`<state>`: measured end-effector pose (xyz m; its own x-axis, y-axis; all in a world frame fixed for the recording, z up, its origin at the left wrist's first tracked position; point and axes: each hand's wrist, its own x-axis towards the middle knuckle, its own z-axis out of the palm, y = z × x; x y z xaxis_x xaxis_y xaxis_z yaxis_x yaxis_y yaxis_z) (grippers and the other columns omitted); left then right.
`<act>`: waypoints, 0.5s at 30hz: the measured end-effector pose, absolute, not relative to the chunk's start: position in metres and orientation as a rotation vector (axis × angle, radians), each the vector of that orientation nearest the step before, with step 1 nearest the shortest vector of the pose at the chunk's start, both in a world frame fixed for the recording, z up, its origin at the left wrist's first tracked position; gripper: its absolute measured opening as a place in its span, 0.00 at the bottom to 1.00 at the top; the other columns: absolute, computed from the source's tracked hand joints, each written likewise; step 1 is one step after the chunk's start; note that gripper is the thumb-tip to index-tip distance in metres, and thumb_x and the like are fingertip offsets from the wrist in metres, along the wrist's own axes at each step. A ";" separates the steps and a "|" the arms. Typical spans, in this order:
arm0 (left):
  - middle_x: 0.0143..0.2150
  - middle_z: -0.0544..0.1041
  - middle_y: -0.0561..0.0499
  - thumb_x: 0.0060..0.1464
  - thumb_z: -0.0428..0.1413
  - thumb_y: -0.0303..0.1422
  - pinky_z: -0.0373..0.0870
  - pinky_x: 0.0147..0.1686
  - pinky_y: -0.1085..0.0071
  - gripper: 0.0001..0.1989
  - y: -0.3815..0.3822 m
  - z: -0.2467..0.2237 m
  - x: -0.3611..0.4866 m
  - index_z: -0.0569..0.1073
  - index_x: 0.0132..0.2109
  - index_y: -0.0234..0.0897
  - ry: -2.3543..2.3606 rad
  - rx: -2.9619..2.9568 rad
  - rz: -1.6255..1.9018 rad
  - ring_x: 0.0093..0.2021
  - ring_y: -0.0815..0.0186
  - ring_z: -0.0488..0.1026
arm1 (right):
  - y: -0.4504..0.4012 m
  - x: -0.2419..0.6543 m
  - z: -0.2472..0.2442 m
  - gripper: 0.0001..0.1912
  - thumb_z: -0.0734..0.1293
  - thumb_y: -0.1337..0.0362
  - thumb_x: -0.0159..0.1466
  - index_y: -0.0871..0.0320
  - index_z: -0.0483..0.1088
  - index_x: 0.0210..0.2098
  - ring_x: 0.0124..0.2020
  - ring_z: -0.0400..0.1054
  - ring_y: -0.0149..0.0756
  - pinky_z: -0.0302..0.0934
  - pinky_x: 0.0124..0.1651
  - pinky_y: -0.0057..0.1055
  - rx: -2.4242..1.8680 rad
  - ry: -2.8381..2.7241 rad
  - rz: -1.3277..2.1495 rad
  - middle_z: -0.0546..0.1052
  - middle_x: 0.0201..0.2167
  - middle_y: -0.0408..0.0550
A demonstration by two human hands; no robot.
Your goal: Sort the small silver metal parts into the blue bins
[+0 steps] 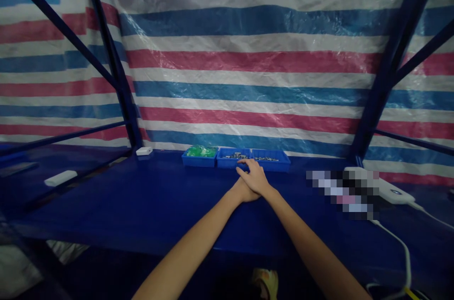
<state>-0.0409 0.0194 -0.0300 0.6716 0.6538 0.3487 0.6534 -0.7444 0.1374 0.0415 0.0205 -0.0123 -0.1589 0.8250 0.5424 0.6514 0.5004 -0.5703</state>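
Note:
My right hand (256, 178) lies across the top of my left hand (244, 190), both over the blue table (149, 200) just in front of the blue bins. The fingers of my right hand are partly spread and hold nothing. Most of my left hand's fingers are hidden under the right one. Behind the hands stand a blue bin with green items (200, 162), a middle blue bin with small metal parts (225, 163) and a right blue bin with similar parts (280, 166).
On the right lie a white power bank (395, 192) with cables and a blurred-out object (340, 192). Small white boxes (144, 151) (61, 178) sit at the left. Blue metal posts (124, 96) rise on both sides before a striped sheet (248, 61).

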 end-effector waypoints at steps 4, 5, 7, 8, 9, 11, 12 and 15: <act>0.60 0.61 0.43 0.51 0.48 0.32 0.50 0.60 0.57 0.26 0.016 -0.027 -0.045 0.59 0.58 0.35 1.050 2.869 0.548 0.60 0.55 0.56 | 0.018 0.043 -0.010 0.13 0.59 0.56 0.61 0.52 0.71 0.40 0.46 0.63 0.38 0.51 0.50 0.38 -1.206 -1.971 0.325 0.73 0.42 0.45; 0.60 0.61 0.43 0.51 0.48 0.32 0.50 0.60 0.58 0.25 0.014 -0.026 -0.046 0.60 0.58 0.36 1.034 2.869 0.528 0.60 0.55 0.57 | 0.017 0.043 -0.008 0.13 0.59 0.56 0.61 0.52 0.72 0.39 0.46 0.63 0.38 0.51 0.50 0.37 -1.215 -1.987 0.328 0.74 0.41 0.45; 0.60 0.62 0.43 0.52 0.48 0.33 0.50 0.60 0.57 0.24 0.013 -0.026 -0.047 0.61 0.58 0.36 1.042 2.863 0.491 0.60 0.55 0.57 | 0.014 0.044 -0.004 0.14 0.58 0.55 0.62 0.53 0.73 0.36 0.44 0.65 0.37 0.51 0.48 0.35 -1.235 -2.024 0.337 0.75 0.39 0.45; 0.60 0.62 0.43 0.52 0.48 0.32 0.50 0.60 0.56 0.24 0.013 -0.026 -0.047 0.61 0.58 0.35 1.058 2.858 0.472 0.60 0.54 0.57 | 0.013 0.043 -0.003 0.14 0.58 0.55 0.62 0.53 0.73 0.35 0.43 0.66 0.37 0.52 0.47 0.34 -1.239 -2.047 0.347 0.76 0.38 0.44; 0.60 0.62 0.43 0.53 0.47 0.32 0.49 0.60 0.56 0.24 0.013 -0.026 -0.047 0.61 0.58 0.34 1.066 2.855 0.455 0.60 0.54 0.57 | 0.013 0.043 -0.002 0.15 0.57 0.55 0.63 0.53 0.73 0.35 0.41 0.67 0.36 0.52 0.46 0.33 -1.242 -2.069 0.359 0.76 0.37 0.44; 0.60 0.62 0.42 0.53 0.47 0.30 0.50 0.60 0.56 0.24 0.013 -0.025 -0.048 0.61 0.58 0.32 1.059 2.856 0.464 0.59 0.54 0.57 | 0.012 0.043 -0.002 0.16 0.57 0.54 0.63 0.53 0.73 0.34 0.40 0.67 0.35 0.52 0.45 0.32 -1.252 -2.088 0.364 0.77 0.35 0.44; 0.60 0.62 0.41 0.53 0.47 0.30 0.51 0.59 0.57 0.25 0.014 -0.025 -0.047 0.60 0.58 0.30 1.050 2.862 0.484 0.59 0.54 0.57 | 0.013 0.043 -0.002 0.16 0.57 0.54 0.63 0.53 0.73 0.34 0.40 0.67 0.36 0.52 0.45 0.32 -1.264 -2.074 0.344 0.77 0.35 0.44; 0.59 0.63 0.40 0.51 0.49 0.30 0.57 0.56 0.61 0.26 0.018 -0.021 -0.048 0.60 0.58 0.29 1.046 2.857 0.586 0.58 0.55 0.60 | 0.020 0.048 -0.004 0.14 0.58 0.55 0.63 0.53 0.72 0.37 0.44 0.64 0.38 0.50 0.48 0.34 -1.317 -1.934 0.181 0.74 0.40 0.46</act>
